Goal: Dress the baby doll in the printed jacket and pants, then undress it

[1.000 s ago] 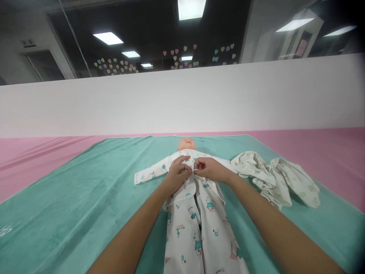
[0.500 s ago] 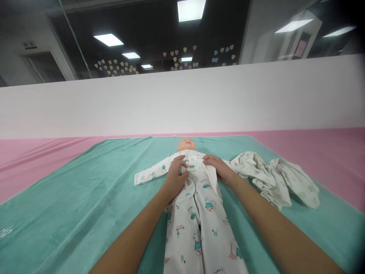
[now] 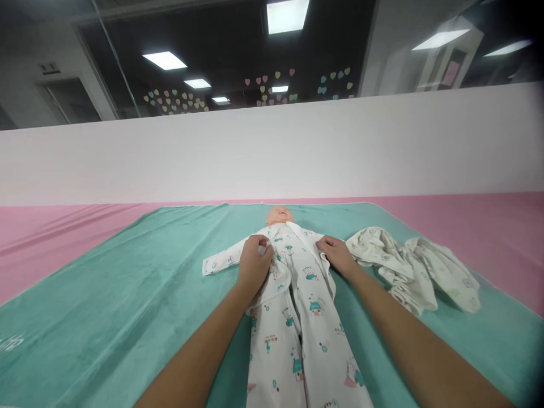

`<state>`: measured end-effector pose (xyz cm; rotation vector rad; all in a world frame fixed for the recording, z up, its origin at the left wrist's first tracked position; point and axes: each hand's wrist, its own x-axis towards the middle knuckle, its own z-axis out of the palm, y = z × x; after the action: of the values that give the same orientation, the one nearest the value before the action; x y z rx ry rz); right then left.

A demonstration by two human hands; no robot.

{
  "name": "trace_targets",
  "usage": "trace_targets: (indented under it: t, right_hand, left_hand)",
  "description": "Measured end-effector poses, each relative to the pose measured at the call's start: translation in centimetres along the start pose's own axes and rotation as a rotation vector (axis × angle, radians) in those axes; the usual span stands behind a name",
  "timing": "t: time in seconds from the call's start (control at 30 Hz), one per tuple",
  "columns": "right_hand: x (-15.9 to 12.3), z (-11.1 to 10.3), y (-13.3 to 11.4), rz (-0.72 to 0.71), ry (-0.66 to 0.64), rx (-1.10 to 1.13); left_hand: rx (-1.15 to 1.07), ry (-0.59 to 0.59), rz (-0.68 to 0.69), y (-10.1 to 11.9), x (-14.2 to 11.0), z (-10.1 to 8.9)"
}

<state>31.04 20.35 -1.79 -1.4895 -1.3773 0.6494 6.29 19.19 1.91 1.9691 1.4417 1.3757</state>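
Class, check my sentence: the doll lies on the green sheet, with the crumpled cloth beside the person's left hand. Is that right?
Not quite: the head view shows the crumpled cloth beside the person's right hand. The doll does lie on the green sheet.

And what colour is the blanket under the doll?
The blanket is teal, best in head view.

"How's the light?"

"Bright and even for you; blown-out light panels (image 3: pixel 288 16) glare in the dark glass (image 3: pixel 340 39)."

"Shadows?"

"Soft ones. You have them beneath the crumpled cloth (image 3: pixel 408 269) and along folds in your teal blanket (image 3: pixel 127 294)."

"Sharpness?"

"You can make out prints on the baby outfit (image 3: pixel 314 334), but the doll's head (image 3: pixel 279 215) looks soft. Your view's right edge fades to black, and the wide lens stretches your forearms (image 3: pixel 412 340)."
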Motion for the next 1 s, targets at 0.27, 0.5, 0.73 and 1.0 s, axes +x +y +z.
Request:
trace_targets:
  t: [0.27, 0.5, 0.73, 1.0]
  right_hand:
    - [0.0, -0.3, 0.1, -0.062, 0.034, -0.146]
    - [-0.1, -0.4, 0.1, -0.087, 0.021, -0.152]
    - [-0.2, -0.5, 0.0, -0.082, 0.021, -0.149]
    - [-0.5, -0.9, 0.5, -0.055, 0.067, -0.192]
  left_hand:
    - [0.018, 0.139, -0.304, -2.9, 2.5, -2.7]
    - [0.212, 0.158, -0.363, -5.9, 3.8, -5.4]
    - [0.508, 0.123, -0.265, -6.7, 3.4, -5.7]
    - [0.681, 0.081, -0.294, -9.1, 3.3, -6.2]
